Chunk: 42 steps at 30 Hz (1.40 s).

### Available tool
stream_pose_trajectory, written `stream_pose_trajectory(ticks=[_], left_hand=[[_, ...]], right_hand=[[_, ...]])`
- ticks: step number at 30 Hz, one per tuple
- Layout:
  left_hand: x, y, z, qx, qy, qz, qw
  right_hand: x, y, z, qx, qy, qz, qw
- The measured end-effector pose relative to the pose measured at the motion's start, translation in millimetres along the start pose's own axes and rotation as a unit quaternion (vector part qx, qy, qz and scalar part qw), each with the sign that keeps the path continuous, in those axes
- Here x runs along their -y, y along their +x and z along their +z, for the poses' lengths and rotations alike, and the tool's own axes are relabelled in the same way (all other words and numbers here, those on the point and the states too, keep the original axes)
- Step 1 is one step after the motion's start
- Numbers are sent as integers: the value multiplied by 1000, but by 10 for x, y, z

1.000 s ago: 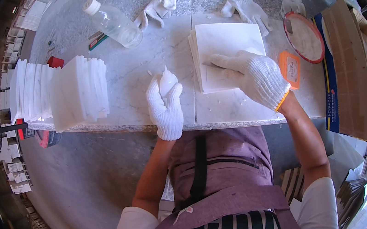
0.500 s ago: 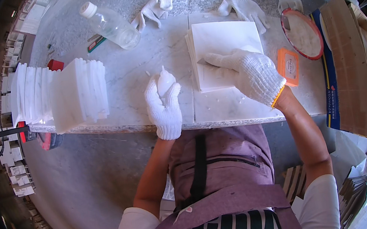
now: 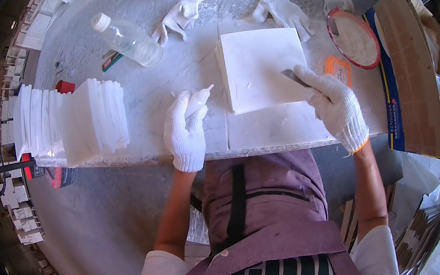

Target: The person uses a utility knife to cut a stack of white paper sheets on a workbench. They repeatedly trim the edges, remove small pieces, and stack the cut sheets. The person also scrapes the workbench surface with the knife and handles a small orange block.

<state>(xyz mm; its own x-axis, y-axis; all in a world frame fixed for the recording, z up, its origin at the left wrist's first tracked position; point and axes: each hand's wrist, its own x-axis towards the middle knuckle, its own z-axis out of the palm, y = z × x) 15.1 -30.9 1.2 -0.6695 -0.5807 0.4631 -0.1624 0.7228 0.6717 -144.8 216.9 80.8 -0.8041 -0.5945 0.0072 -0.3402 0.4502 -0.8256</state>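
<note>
My left hand (image 3: 185,136), in a white knit glove, is closed around a small white squeeze bottle (image 3: 197,101). The bottle's thin nozzle points up and to the right. A thin dark scraper blade (image 3: 294,78) sticks out from the fingers of my gloved right hand (image 3: 340,109). That hand is over the lower right corner of a stack of square white tiles (image 3: 261,65). A few small flecks lie on the top tile. Whether the blade touches the tile, I cannot tell.
White slabs (image 3: 81,119) stand on edge at the left. A clear bottle (image 3: 132,42) and spare gloves (image 3: 284,12) lie behind. To the right are an orange box (image 3: 338,71), a red-rimmed dish of pale powder (image 3: 354,39) and a cardboard box (image 3: 414,73). The marble table's front edge (image 3: 271,149) is close.
My right hand has drawn back from the tile's left side to its lower right corner, bringing the blade along. The squeeze bottle in my left hand has tipped, its nozzle swinging rightward.
</note>
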Motion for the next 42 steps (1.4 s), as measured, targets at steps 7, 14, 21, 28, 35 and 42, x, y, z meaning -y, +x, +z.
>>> stream_pose_trajectory(ticks=[7, 14, 21, 28, 35, 42], left_hand=[[-107, 253, -137, 28, 166, 149, 974], [-138, 297, -90, 52, 265, 163, 949], [-125, 334, -68, 44, 298, 204, 932], [-148, 373, -58, 29, 306, 229, 924], [-167, 397, -51, 32, 308, 232, 922], [-152, 385, -43, 29, 317, 230, 920]], right_hand=[[-21, -105, 199, -32, 43, 1, 999], [-89, -56, 255, -39, -2, -4, 999], [-98, -44, 258, -47, 0, -8, 999], [-135, -48, 263, -54, 3, -19, 998], [-129, -54, 260, -56, 3, -14, 998], [-163, -52, 275, -62, 0, -26, 998]])
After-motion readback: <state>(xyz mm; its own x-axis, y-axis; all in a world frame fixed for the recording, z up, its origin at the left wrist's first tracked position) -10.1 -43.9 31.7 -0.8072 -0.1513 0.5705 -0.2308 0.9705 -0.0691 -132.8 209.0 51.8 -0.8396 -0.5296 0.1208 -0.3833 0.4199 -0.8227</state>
